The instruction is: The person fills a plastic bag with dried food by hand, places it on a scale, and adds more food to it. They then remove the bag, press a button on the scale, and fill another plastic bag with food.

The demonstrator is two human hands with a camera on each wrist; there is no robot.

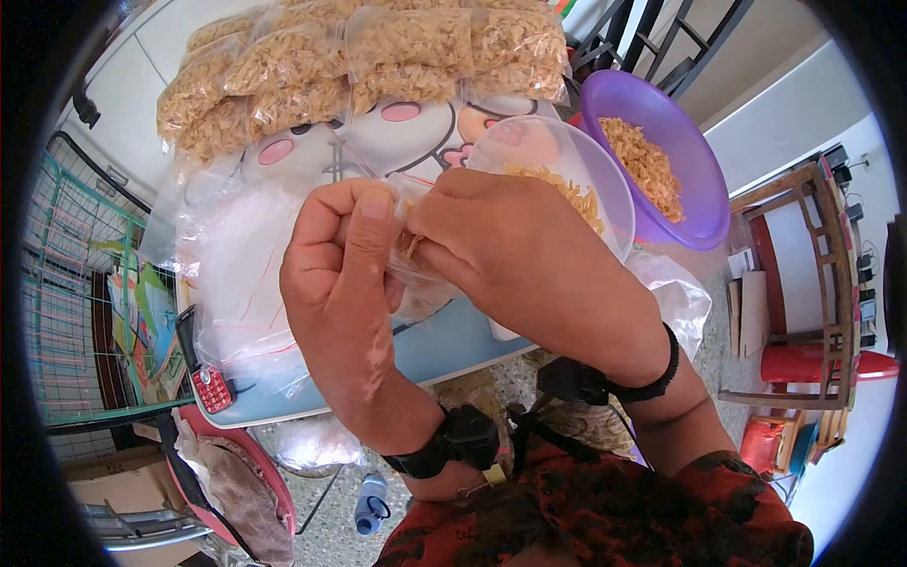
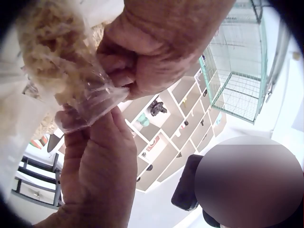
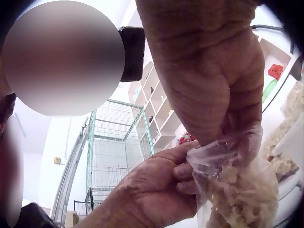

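Between my hands hangs a clear plastic bag [image 3: 237, 194] filled with pale yellowish dried flakes. My left hand [image 1: 340, 250] grips one side of its mouth, thumb straight up and the other fingers folded. The right hand [image 1: 529, 236] reaches across, its curled fingers pinching the bag's top edge. Bunched film at the mouth shows in the left wrist view, right at the fingertips. Most of the bag [image 1: 416, 293] is hidden behind the hands in the head view. Beside the right hand stands a translucent bowl [image 1: 614, 189] with more flakes.
Filled bags [image 1: 406, 47] are stacked along the table's far side. A purple basin [image 1: 709, 189] of flakes stands at the right. Flat empty plastic bags [image 1: 236, 265] lie on the left, near a red-keyed phone [image 1: 212, 389] at the table edge. A green wire cage [image 1: 85, 283] stands farther left.
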